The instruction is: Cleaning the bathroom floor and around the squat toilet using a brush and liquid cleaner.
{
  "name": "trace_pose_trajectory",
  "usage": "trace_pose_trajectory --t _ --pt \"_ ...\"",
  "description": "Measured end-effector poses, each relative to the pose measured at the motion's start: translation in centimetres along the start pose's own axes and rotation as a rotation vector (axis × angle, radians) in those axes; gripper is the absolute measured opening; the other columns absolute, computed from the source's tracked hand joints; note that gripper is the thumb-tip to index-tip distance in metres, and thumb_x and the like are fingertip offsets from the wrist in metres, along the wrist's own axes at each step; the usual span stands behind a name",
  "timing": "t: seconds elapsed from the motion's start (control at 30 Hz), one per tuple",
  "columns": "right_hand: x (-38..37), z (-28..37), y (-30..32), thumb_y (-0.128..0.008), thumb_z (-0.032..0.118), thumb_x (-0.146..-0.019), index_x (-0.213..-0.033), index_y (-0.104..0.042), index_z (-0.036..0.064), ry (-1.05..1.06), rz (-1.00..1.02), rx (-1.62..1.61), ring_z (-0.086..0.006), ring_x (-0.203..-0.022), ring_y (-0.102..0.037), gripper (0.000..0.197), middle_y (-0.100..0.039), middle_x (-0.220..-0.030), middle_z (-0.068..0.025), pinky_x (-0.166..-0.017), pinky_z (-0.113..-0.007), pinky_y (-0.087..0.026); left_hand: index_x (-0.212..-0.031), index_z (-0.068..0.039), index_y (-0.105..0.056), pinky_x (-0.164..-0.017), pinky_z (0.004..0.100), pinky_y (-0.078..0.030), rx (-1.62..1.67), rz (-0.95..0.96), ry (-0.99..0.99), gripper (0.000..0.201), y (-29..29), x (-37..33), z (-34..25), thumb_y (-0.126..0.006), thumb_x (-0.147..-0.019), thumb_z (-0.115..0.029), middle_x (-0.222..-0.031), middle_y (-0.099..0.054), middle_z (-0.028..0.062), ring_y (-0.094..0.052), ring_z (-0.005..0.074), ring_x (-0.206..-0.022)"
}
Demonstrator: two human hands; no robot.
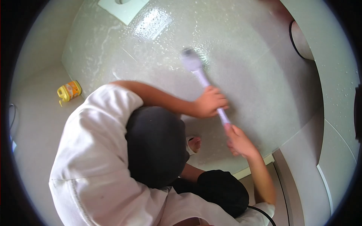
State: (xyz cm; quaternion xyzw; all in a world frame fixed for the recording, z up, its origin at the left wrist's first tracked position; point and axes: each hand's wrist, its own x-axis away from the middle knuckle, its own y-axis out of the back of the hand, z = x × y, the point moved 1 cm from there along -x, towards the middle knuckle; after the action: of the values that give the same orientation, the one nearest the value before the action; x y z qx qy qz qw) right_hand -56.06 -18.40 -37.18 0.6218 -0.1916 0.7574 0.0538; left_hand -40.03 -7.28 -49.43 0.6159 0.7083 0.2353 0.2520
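Observation:
Both of my hands grip one lilac long-handled scrubbing brush (pixel 202 78). My left hand (pixel 211 102) is wrapped round the middle of the handle. Lower down, my right hand (pixel 241 141) closes round the handle's end. The brush head (pixel 191 60) is blurred by motion and meets the wet grey floor (pixel 158 71), pointing away from me; its bristles cannot be made out. Near the brush head the floor shines with water.
A yellow bottle (pixel 69 91) with an orange label stands at the left by a pale ledge. A white square piece with a round opening (pixel 134 5) lies at the far edge. Pale walls (pixel 335 90) curve along the right. My sandalled foot (pixel 194 145) is beside my knee.

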Motion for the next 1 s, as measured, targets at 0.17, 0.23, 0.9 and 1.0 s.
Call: trace_pose_trajectory --t 0.17,0.23,0.9,1.0 --pt "-10.6 7.9 -6.4 -0.042 0.050 -0.103 -0.105 -0.053 0.0058 0.207 0.185 0.427 -0.0146 -0.040 -0.047 0.045 -0.051 -0.061 -0.0034 -0.035 -0.033 -0.038 -0.087 -0.019 -0.061 -0.079 0.0449 -0.032 -0.215 -0.033 0.253 0.016 6.7 10.4 8.8 -0.071 -0.080 -0.029 -0.085 -0.053 0.0031 -0.048 0.0285 -0.088" --pt "-13.0 12.0 -7.7 -0.043 0.050 -0.102 -0.107 -0.053 0.0060 0.308 0.105 0.386 -0.0152 -0.040 -0.049 0.046 -0.053 -0.062 -0.0044 -0.035 -0.033 -0.039 -0.087 -0.020 -0.060 -0.078 0.0449 -0.032 -0.253 -0.088 0.163 0.014 10.3 8.7 14.2 -0.070 -0.080 -0.028 -0.085 -0.053 0.0042 -0.048 0.0293 -0.089" --pt "-3.3 10.8 -6.5 -0.044 0.064 -0.098 -0.114 -0.051 0.0201 0.125 -0.324 0.058 -0.0094 -0.036 -0.029 0.047 -0.031 -0.052 0.0034 -0.033 -0.027 -0.024 -0.120 -0.005 -0.055 -0.090 0.0331 -0.048 0.713 -0.495 1.054 0.021 36.1 28.9 -15.7 -0.055 -0.100 -0.010 -0.111 -0.060 0.0054 -0.058 0.0159 -0.101" --pt "-4.4 12.6 -15.4 -0.045 0.058 -0.100 -0.121 -0.059 0.0142 0.159 -0.307 0.273 -0.0136 -0.037 -0.035 0.051 -0.040 -0.053 -0.0011 -0.034 -0.033 -0.032 -0.113 -0.004 -0.055 -0.093 0.0295 -0.045 0.825 -0.818 1.091 0.015 41.3 27.1 -25.2 -0.052 -0.103 -0.015 -0.103 -0.060 0.0042 -0.057 0.0131 -0.097"
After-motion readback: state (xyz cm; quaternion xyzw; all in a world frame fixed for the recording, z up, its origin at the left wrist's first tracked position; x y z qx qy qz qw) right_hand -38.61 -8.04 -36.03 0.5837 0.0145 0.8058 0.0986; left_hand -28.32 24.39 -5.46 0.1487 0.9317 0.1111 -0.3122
